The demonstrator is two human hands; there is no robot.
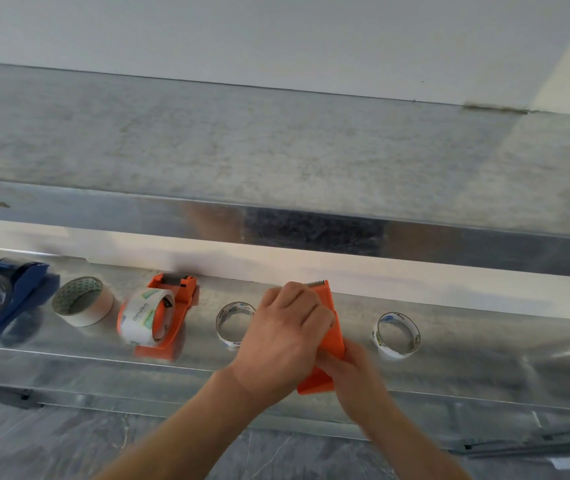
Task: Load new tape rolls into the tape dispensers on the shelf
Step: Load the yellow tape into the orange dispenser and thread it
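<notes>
The left hand (283, 337) covers most of the orange dispenser (336, 336) it grips; the blue dispenser (24, 289) runs off the left edge.

**Dispensers and rolls lined up along the shelf**

Far left of the frame, a blue dispenser (17, 292) lies on its side with a roll already in it. Next comes a wide white roll (82, 301), then an orange dispenser (176, 317) on its side carrying a printed clear roll (145, 318). A thin roll (233, 325) sits partly behind the left hand (287, 337). In the centre, a second orange dispenser (330, 327) has its toothed blade up. That hand grips it from above and the right hand (349, 368) holds its lower end. Another thin roll (396, 336) sits further right on the metal shelf (484, 341).
</notes>
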